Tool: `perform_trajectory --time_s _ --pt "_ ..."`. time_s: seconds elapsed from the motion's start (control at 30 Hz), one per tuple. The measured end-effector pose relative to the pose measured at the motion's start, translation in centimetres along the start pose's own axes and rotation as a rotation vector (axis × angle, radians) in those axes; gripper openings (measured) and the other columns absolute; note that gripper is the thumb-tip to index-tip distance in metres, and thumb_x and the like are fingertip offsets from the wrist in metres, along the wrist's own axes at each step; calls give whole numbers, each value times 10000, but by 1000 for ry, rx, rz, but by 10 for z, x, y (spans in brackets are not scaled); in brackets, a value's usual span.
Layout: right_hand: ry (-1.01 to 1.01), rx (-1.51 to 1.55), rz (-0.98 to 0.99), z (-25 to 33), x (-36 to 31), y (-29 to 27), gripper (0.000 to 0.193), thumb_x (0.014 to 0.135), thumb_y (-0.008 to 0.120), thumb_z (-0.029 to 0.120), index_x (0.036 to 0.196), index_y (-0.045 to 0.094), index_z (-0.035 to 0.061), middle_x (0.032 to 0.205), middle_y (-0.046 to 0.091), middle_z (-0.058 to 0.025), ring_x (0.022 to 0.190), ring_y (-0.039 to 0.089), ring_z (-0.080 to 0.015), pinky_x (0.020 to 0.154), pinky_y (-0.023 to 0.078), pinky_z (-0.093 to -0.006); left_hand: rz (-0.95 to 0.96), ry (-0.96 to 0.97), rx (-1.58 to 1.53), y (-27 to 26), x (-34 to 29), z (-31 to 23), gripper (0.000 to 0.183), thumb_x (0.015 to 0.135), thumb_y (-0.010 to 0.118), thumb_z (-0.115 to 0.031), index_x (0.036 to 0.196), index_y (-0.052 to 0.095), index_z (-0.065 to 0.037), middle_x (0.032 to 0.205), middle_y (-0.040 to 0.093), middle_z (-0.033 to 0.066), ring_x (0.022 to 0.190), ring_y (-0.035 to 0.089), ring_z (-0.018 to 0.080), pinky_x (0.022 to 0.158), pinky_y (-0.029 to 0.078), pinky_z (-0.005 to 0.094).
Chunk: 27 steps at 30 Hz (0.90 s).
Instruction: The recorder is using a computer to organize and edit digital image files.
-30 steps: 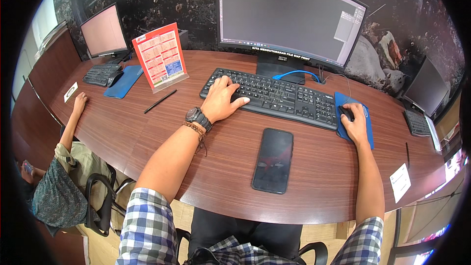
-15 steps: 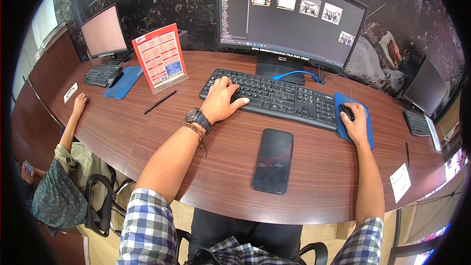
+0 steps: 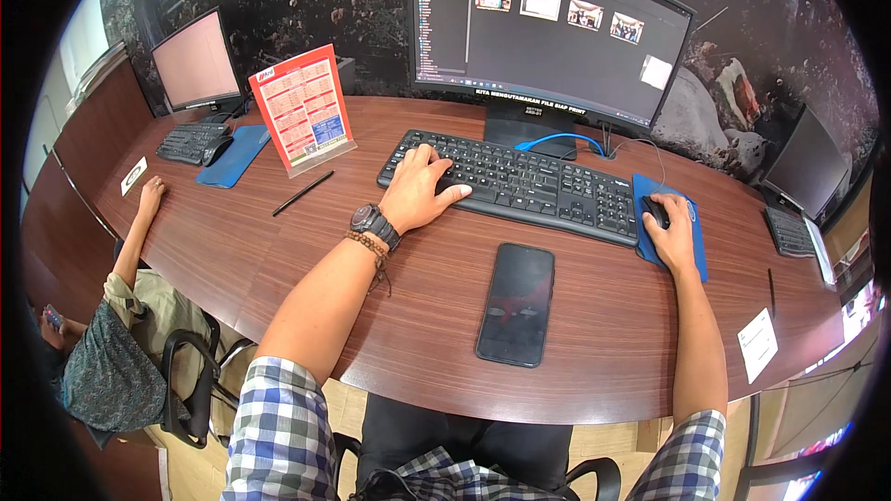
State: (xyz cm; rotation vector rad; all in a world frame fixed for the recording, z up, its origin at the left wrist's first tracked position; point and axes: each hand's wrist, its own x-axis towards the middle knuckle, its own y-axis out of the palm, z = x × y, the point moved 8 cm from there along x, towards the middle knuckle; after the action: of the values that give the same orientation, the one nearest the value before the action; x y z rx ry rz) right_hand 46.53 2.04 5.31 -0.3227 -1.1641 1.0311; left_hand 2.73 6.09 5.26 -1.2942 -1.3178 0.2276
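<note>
My left hand (image 3: pixel 422 190) lies over the left end of a black keyboard (image 3: pixel 520 181), its fingers apart on the keys and the thumb stretched to the right. A dark watch and a beaded bracelet circle that wrist. On a blue mouse pad (image 3: pixel 694 255), my right hand (image 3: pixel 675 232) is wrapped round a black mouse (image 3: pixel 655 213), which it partly hides. Behind the keyboard stands a curved monitor (image 3: pixel 557 37) showing a dark window with several small pictures. A black phone (image 3: pixel 517 306) lies face up on the desk between my forearms.
Left of the keyboard are a red and white card in a clear stand (image 3: pixel 302 111) and a black pen (image 3: pixel 303 193). A second monitor (image 3: pixel 197 63) stands farther left, near another person's hand (image 3: pixel 151 195). White paper (image 3: pixel 757 345) lies at the right.
On the monitor, the picture at the lower right has turned into a white page, and the page thumbnail above looks highlighted. My hands have stayed in place.
</note>
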Motion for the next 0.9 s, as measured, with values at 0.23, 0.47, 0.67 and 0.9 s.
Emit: perform_trajectory --time_s 0.23,0.47,0.67,0.9 --pt "-28 25 7 1 -1 0 355 818 724 135 1149 671 21 1160 601 -177 1116 591 -358 986 467 -419 -18 14 5 0 0 -1 590 888 720 -473 1180 688 39 1105 554 156 1070 526 334 973 440 441" --pt "-5 32 12 3 0 0 344 812 724 128 1139 674 31 1156 600 -168 1109 592 -350 984 468 -412 -17 11 8 -1 0 0 589 890 718 -471 1186 684 38 1109 551 154 1073 524 334 971 439 442" --pt "7 58 30 0 0 1 310 782 706 104 1078 659 23 1141 589 -157 1110 591 -345 982 468 -406 9 -7 12 -1 0 -2 565 890 735 -433 1191 678 43 1137 561 173 1103 546 352 983 450 435" --pt "14 90 49 3 1 2 302 768 690 80 1059 650 11 1115 592 -154 1097 597 -340 974 469 -394 3 -2 9 1 0 2 587 894 714 -471 1188 684 37 1113 552 155 1086 522 334 976 438 442"
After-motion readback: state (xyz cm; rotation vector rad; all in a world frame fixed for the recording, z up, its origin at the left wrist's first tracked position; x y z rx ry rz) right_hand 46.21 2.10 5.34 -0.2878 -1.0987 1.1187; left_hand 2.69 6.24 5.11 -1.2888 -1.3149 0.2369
